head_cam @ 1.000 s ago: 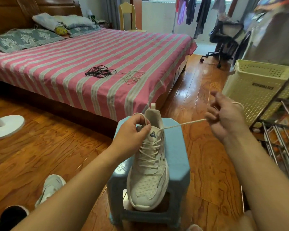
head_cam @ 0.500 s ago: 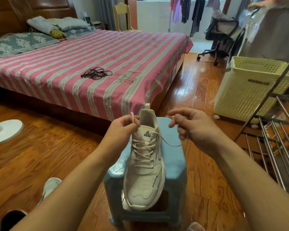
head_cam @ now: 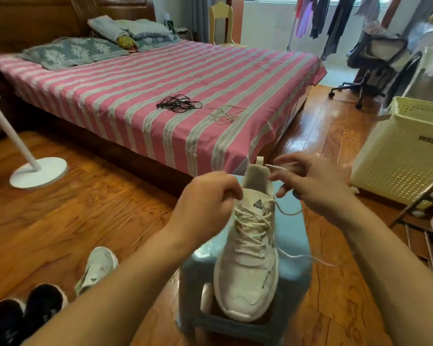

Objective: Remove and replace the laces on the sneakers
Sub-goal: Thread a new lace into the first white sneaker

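The white sneaker [head_cam: 248,255] is stood on the blue stool [head_cam: 294,248]. Its cream lace [head_cam: 251,221] is gripped at the top eyelets by the left hand [head_cam: 205,203], and its free end is pinched by the right hand [head_cam: 312,186]. Even tension should be kept, and the tip fed squarely.

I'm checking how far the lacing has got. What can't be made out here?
- Head view: the left hand covers the top left eyelets of the cream mesh sneaker on the pale blue plastic stool.
- The right hand is motion-blurred; its grip on the cream lace tip is unclear.
- The black shoes are cut off by the frame's bottom-left corner.
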